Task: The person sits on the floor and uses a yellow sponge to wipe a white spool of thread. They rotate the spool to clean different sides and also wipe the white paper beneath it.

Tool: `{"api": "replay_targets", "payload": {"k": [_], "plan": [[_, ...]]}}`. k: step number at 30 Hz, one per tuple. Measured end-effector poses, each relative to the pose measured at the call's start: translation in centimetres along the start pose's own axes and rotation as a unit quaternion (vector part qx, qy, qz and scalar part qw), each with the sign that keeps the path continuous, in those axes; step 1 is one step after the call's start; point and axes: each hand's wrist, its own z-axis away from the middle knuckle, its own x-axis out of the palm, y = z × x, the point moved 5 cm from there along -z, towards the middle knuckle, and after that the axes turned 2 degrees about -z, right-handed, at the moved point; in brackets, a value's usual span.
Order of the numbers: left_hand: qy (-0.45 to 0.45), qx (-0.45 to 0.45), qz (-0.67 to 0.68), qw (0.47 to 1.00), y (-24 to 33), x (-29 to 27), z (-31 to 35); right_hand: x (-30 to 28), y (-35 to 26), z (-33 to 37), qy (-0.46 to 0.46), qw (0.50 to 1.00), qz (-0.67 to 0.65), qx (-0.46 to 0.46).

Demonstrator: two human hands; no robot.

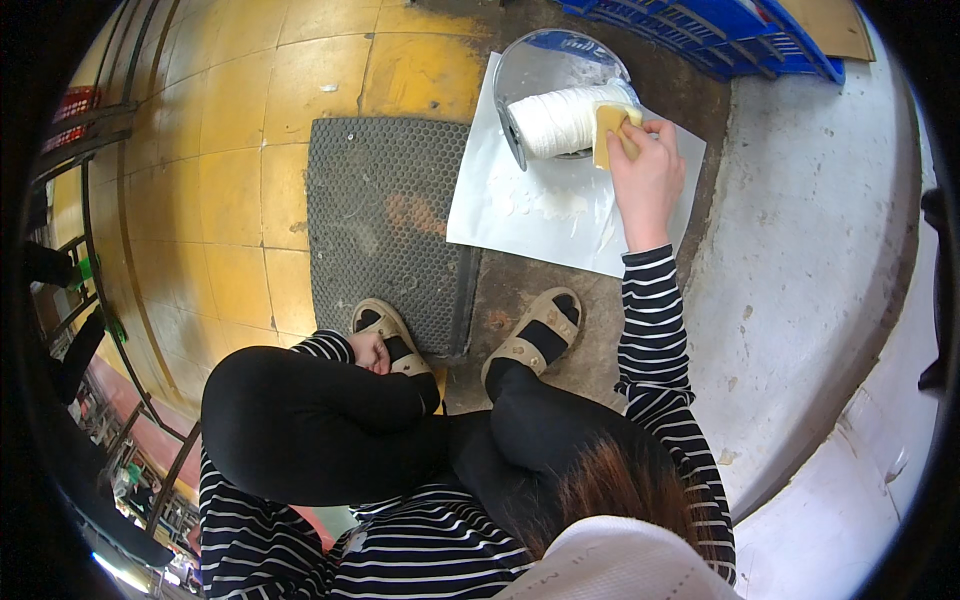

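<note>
The right hand (pixel 648 175) pinches a soft, squashy yellow sponge (pixel 612 130) by its edges against the foam-covered, likely slippery steel pot (pixel 560 95); the left hand (pixel 368 350) rests loosely curled on the knee.

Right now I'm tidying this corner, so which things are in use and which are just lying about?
In use:
right hand
yellow sponge
white roll
round metal pan
white sheet

Lying about:
grey honeycomb mat
blue crate
left hand, resting by the sandal
</note>
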Motion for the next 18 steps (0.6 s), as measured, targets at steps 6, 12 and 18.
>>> {"api": "replay_targets", "payload": {"k": [6, 12, 18], "plan": [[-0.006, 0.003, 0.016, 1.0, 0.3, 0.0, 0.5, 0.5, -0.1, -1.0, -0.04, 0.999, -0.034, 0.013], [0.015, 0.023, -0.033, 0.999, 0.6, -0.1, 0.4, 0.4, -0.4, -1.5, -0.03, 0.999, 0.018, -0.008], [0.011, 0.002, 0.01, 1.0, 0.2, 0.1, 0.4, 0.6, -0.2, -1.2, -0.054, 0.998, -0.006, 0.018]]}}
